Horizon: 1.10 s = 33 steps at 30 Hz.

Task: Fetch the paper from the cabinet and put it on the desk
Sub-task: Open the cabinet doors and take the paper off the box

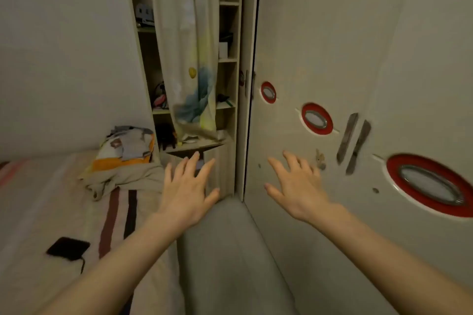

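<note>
A bed (51, 212) with a black device (67, 248) lies left. The left hand (188, 192), fingers spread and empty, reaches toward the curtained open cabinet (227, 79); the right hand (298, 184), likewise splayed, hovers before a porthole-trimmed door (358, 59). Whether paper lies on the shelves cannot be told.

A striped bed (51, 212) lies on my left, a curtained shelf unit (230, 84) ahead, pale wardrobe doors (358, 59) on my right.

Dim, warm, even indoor light; shadows soft; wide-angle bending at edges; slight motion blur throughout; no glare noted.
</note>
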Tool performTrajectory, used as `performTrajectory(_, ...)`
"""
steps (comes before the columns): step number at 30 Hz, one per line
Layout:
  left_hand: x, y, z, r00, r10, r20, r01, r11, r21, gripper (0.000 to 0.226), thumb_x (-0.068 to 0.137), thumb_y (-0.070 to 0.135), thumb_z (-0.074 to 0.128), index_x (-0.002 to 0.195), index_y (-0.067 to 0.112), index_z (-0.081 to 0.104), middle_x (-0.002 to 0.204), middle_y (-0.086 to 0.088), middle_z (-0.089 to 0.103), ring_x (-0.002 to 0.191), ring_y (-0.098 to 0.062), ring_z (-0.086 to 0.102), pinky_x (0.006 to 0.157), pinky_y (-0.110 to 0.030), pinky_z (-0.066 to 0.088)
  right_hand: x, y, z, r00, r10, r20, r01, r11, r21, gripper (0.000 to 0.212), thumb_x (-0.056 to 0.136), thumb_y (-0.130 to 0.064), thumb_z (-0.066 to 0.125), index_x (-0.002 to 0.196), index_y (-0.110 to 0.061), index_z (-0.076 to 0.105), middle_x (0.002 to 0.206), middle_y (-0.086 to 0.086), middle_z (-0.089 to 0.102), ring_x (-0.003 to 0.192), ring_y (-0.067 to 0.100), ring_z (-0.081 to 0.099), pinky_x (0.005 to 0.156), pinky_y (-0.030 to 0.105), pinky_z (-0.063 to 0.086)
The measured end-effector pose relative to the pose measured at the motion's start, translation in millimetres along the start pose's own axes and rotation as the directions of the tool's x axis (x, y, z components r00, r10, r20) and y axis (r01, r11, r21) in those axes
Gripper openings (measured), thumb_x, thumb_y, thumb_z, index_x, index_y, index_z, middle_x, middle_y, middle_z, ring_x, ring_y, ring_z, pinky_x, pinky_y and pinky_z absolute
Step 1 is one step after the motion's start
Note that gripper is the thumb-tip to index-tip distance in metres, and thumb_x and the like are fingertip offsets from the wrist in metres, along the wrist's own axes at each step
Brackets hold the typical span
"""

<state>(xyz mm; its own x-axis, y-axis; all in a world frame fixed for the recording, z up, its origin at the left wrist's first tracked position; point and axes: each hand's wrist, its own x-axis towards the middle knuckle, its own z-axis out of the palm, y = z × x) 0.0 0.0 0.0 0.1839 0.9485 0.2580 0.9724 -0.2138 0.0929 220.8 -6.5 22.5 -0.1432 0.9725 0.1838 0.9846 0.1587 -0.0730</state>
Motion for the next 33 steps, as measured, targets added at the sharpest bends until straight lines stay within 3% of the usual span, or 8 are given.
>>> performTrajectory(8, 115.7, 3.0, 85.1, 0.988, -0.113, 0.106, 0.107, 0.992, 0.067, 0.066, 0.089, 0.056, 0.032, 0.146, 0.031, 0.008, 0.157, -0.007, 0.008, 0.142, -0.029, 0.009, 0.115, -0.047, 0.006, 126.5, 57.0, 72.7, 0.988, -0.075, 0.139, 0.074, 0.997, 0.008, 0.062, 0.092, -0.048, 0.036, 0.145, -0.027, 0.014, 0.153, 0.011, 0.017, 0.136, 0.032, 0.02, 0.11, 0.05, 0.019)
performTrajectory(12, 163.9, 3.0, 118.7, 0.975, -0.177, 0.137, 0.173, 0.984, 0.04, 0.07, 0.083, 0.06, 0.022, 0.146, 0.031, 0.01, 0.157, -0.007, 0.009, 0.142, -0.028, 0.012, 0.114, -0.045, 0.007, 187.1, 84.3, 98.8, 0.97, -0.144, 0.198, 0.137, 0.989, 0.053, 0.06, 0.092, -0.047, 0.036, 0.144, -0.026, 0.015, 0.152, 0.011, 0.018, 0.136, 0.032, 0.021, 0.111, 0.049, 0.02)
performTrajectory(15, 187.3, -9.0, 140.5, 0.957, -0.24, 0.165, 0.232, 0.971, 0.066, 0.067, 0.09, 0.057, 0.028, 0.146, 0.031, 0.006, 0.158, -0.007, 0.005, 0.143, -0.028, 0.007, 0.114, -0.046, 0.003, 228.1, 97.9, 117.2, 0.96, -0.18, 0.214, 0.165, 0.982, 0.088, 0.06, 0.092, -0.046, 0.038, 0.144, -0.025, 0.017, 0.153, 0.011, 0.017, 0.137, 0.032, 0.021, 0.112, 0.049, 0.02)
performTrajectory(23, 257.4, -50.6, 194.0, 0.897, -0.366, 0.247, 0.36, 0.93, 0.071, 0.067, 0.089, 0.056, 0.032, 0.146, 0.032, 0.006, 0.158, -0.008, -0.001, 0.143, -0.031, 0.004, 0.114, -0.049, 0.001, 318.8, 104.4, 166.5, 0.943, -0.216, 0.254, 0.197, 0.975, 0.1, 0.06, 0.091, -0.048, 0.039, 0.143, -0.024, 0.02, 0.149, 0.01, 0.027, 0.132, 0.031, 0.029, 0.106, 0.046, 0.028)
performTrajectory(33, 414.4, -147.3, 295.2, 0.875, -0.357, 0.327, 0.36, 0.931, 0.051, 0.067, 0.091, 0.056, 0.029, 0.146, 0.031, 0.001, 0.158, -0.008, 0.001, 0.143, -0.03, 0.004, 0.114, -0.047, 0.003, 481.5, 75.5, 251.1, 0.94, -0.152, 0.305, 0.122, 0.986, 0.115, 0.056, 0.09, -0.042, 0.045, 0.138, -0.021, 0.028, 0.144, 0.01, 0.034, 0.131, 0.031, 0.033, 0.105, 0.045, 0.03)
